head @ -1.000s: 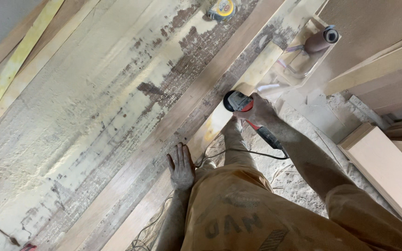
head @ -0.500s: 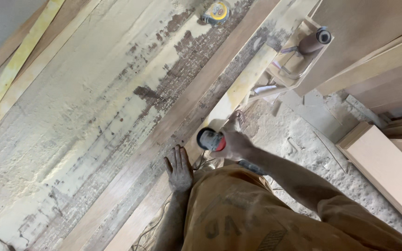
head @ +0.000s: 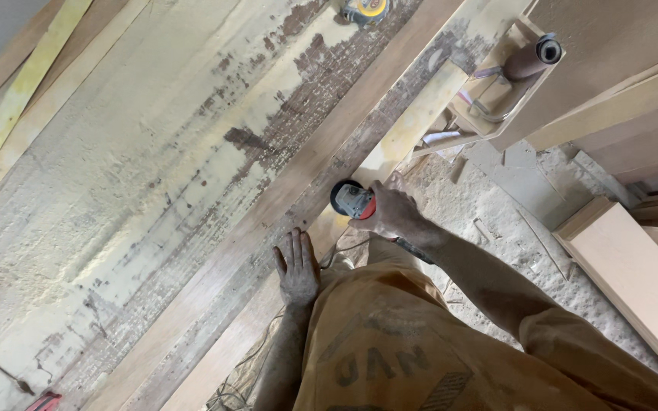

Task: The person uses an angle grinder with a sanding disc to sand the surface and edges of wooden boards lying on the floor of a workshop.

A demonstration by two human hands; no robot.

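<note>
My right hand (head: pixel 391 211) grips a red and black power sander (head: pixel 353 200), its head held against the edge of a long narrow wooden board (head: pixel 329 141) that runs diagonally across the workbench. My left hand (head: pixel 297 266) lies flat, fingers spread, on the near plank (head: pixel 249 331) beside that board. A black cord (head: pixel 338 254) trails from the tool toward my body. My dusty tan shirt fills the lower right.
The workbench top (head: pixel 138 160) is coated in pale dust and worn brown patches. A yellow tape measure (head: pixel 365 9) sits at the top. A roll of sandpaper (head: pixel 531 59) rests in a wooden tray (head: pixel 489 99). Sawdust covers the floor (head: pixel 496 221); boards (head: pixel 634 266) lean at right.
The sander and my right hand slid down the board toward me, then shifted slightly back up. My left hand stayed flat in place.
</note>
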